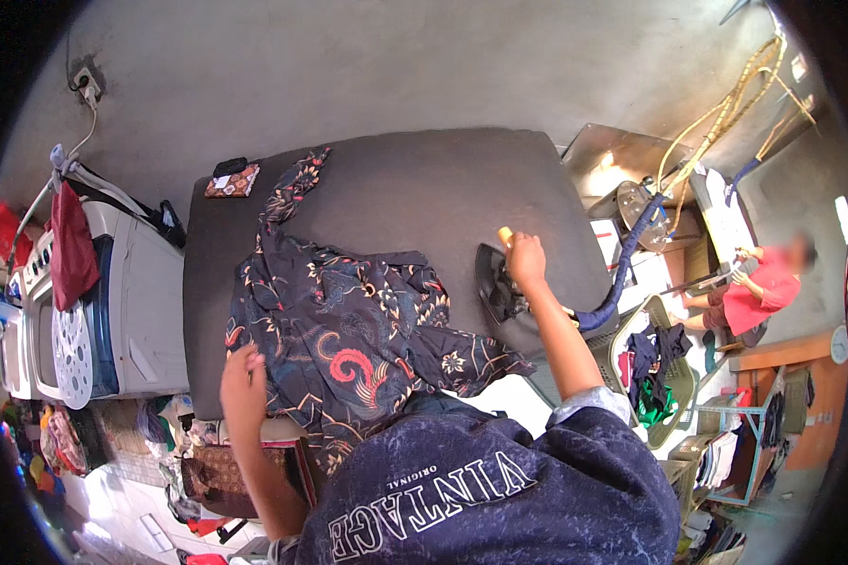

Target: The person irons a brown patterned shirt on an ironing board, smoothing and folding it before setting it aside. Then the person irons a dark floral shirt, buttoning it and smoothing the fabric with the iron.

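A dark batik-patterned shirt with red, cream and blue motifs is spread over a grey padded ironing table. One sleeve reaches toward the far edge, and the lower part hangs over the near edge by my body. My right hand grips the yellow-ended handle of a black steam iron, which rests on the padding right of the shirt. A blue-wrapped hose runs from beside the iron. At the shirt's left edge is my left hand, fingers bent; whether they pinch the fabric is unclear.
A patterned box and a black object sit at the table's far left corner. Washing machines stand left. To the right are a laundry basket of clothes and a seated person in red. A wall rises behind.
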Tool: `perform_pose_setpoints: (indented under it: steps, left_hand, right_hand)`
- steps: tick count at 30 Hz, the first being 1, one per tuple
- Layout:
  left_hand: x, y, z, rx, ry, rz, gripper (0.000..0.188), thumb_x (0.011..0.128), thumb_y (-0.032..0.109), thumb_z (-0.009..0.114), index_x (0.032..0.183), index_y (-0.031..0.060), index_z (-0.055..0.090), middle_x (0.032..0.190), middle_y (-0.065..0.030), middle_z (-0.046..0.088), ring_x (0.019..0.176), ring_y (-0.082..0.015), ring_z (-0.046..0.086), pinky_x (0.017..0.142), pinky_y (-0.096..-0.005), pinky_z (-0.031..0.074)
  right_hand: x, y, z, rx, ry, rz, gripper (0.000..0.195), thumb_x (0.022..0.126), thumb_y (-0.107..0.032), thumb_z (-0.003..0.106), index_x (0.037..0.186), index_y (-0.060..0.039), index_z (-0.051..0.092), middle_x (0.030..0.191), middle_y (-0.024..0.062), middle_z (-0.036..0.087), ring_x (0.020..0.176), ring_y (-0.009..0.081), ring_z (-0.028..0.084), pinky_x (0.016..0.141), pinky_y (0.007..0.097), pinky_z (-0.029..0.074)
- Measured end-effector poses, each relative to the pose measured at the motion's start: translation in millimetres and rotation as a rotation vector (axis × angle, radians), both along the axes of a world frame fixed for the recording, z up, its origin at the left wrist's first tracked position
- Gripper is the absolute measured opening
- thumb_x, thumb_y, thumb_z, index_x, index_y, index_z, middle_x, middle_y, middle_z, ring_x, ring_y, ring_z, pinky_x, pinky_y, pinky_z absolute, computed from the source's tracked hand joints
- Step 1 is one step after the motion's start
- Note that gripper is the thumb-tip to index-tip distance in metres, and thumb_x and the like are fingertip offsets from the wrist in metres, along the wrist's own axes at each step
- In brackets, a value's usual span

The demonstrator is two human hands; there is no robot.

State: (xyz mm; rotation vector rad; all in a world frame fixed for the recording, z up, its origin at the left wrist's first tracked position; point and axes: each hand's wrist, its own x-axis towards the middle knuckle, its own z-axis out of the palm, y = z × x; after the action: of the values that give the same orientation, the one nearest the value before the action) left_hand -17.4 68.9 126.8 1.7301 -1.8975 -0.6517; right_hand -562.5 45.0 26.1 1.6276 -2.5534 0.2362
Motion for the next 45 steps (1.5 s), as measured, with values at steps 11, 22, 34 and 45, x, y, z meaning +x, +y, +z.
perform_pose_setpoints:
  steps: [11,22,34,45]
  left_hand:
    - [-177,-42,-99,0.537,0.795,-0.086,0.046,0.098,0.015,0.050,0.139,0.0022,0.034,0.119,-0.0157,0.059,0.105,-0.0207,0.060,0.089,-0.0319,0.050]
    - [-104,-24,-26,0.387,0.426,-0.069,0.042,0.088,0.016,0.056,0.125,-0.0022,0.049,0.103,-0.0264,0.063,0.098,-0.0356,0.063,0.083,-0.0378,0.049]
    - [136,56,195,-0.022,-0.141,-0.161,0.034,0.070,-0.003,0.058,0.102,0.0004,0.068,0.093,-0.0192,0.069,0.088,-0.0299,0.068,0.082,-0.0330,0.050]
    - [408,202,185,-0.630,0.223,0.493,0.030,0.087,0.001,0.057,0.117,0.0014,0.056,0.112,-0.0095,0.059,0.104,-0.0230,0.057,0.094,-0.0385,0.048]
  right_hand:
    - [135,-76,-52,0.087,-0.343,0.657,0.037,0.082,-0.022,0.067,0.115,-0.0089,0.057,0.118,0.0144,0.058,0.114,0.0324,0.053,0.092,0.0445,0.043]
    - [238,-41,111,0.095,-0.956,1.167,0.023,0.086,-0.015,0.066,0.106,-0.0066,0.065,0.094,0.0089,0.067,0.093,0.0225,0.064,0.087,0.0367,0.049]
    - [339,-41,162,0.452,-1.058,1.312,0.024,0.095,-0.019,0.056,0.114,-0.0038,0.057,0.101,0.0114,0.066,0.095,0.0263,0.064,0.083,0.0369,0.048]
    - [446,99,257,0.359,-0.928,1.949,0.022,0.098,-0.026,0.048,0.103,-0.0043,0.053,0.073,0.0198,0.063,0.069,0.0391,0.063,0.061,0.0438,0.051]
